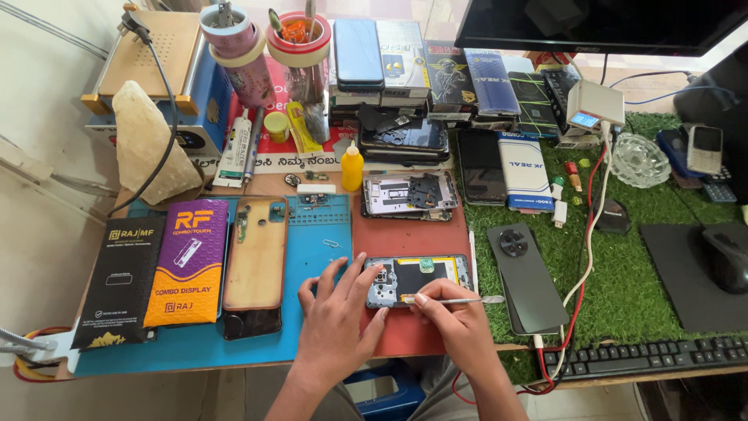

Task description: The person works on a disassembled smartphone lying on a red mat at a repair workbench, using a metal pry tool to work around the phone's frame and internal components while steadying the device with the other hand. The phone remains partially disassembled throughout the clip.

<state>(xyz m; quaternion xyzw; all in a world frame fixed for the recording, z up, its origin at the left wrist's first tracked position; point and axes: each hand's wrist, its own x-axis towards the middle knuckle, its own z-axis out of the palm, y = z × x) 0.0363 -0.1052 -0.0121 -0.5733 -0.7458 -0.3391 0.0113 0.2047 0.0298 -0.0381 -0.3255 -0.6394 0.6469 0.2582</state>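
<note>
An opened phone (421, 278) with its back removed lies on a red mat (405, 234), its circuit board and black battery exposed. My left hand (336, 316) rests spread on the mat at the phone's left end, fingers touching its edge. My right hand (452, 320) grips a thin metal pry tool (461, 299), whose tip sits at the phone's lower middle edge. A dark phone back cover (528, 277) with a round camera ring lies to the right on green turf.
A blue mat (312, 249) holds a tan phone case (255, 253), a purple box (191, 261) and a black box (121, 281). A yellow bottle (352, 166), another dismantled phone frame (409, 195), stacked boxes, a keyboard (647, 357), a mouse (725, 257) and red-white cables (580, 265) surround the area.
</note>
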